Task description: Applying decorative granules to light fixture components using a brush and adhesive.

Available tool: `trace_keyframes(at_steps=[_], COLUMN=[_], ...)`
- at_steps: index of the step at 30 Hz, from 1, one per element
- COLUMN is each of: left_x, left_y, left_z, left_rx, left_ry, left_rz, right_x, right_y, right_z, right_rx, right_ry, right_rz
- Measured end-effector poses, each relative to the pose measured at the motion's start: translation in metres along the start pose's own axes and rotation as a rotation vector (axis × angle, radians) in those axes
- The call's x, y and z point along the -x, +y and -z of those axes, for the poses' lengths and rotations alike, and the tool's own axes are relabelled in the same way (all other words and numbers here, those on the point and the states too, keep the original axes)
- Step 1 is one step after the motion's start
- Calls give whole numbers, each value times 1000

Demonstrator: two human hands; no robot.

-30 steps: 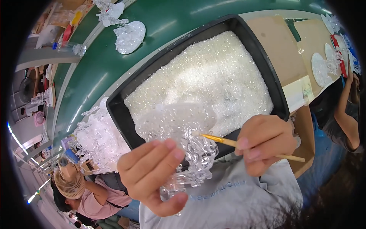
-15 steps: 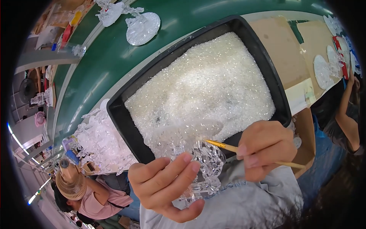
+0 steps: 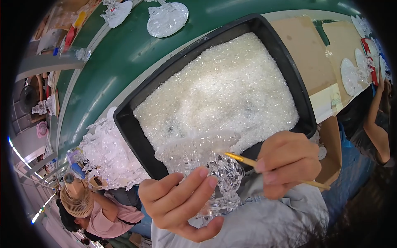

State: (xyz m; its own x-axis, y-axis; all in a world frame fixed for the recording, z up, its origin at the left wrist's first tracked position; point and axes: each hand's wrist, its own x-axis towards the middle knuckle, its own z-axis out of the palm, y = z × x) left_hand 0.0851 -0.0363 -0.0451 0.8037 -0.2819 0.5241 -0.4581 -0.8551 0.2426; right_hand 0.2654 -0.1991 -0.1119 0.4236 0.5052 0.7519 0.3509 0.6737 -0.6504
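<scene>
My left hand (image 3: 178, 202) is closed around a clear plastic ornament (image 3: 225, 177) with a round, flat base. Faceted, knobbly shapes make up its body, and its lower part is partly covered by my fingers. Between the thumb and fingers of my right hand (image 3: 289, 163) is a slim paintbrush (image 3: 248, 160) with a gold ferrule and a pale wooden handle. The brush tip is at the ornament's right side; whether it touches cannot be made out. Beneath and beyond the ornament lies a black tray (image 3: 304, 89) filled with small, glittering clear granules (image 3: 223, 87).
A heap of clear plastic pieces (image 3: 109, 153) lies left of the tray. Beyond runs a green belt (image 3: 107, 89) carrying disc-based clear ornaments (image 3: 167, 20). Cardboard (image 3: 295, 49) and more ornaments (image 3: 350, 76) are at right. Other people sit at lower left (image 3: 111, 219) and far right (image 3: 376, 128).
A disc-based ornament on the green belt has shifted right and farther away. Both hands keep nearly the same place, still holding the ornament and the paintbrush.
</scene>
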Motion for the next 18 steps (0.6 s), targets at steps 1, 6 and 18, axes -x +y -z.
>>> trace_keyframes(at_steps=[1,6,18], left_x=[1,0,-5], left_y=[1,-3,-5], left_z=[0,4,8], left_rx=[-1,-13,73], left_ry=[-1,-23,-27], left_rz=[1,-46,301], right_x=[-1,1,7], right_y=[0,0,0], right_z=[-1,2,5], right_rx=[-28,-5,84], right_ry=[-8,-4,28], right_rz=[2,29,-6])
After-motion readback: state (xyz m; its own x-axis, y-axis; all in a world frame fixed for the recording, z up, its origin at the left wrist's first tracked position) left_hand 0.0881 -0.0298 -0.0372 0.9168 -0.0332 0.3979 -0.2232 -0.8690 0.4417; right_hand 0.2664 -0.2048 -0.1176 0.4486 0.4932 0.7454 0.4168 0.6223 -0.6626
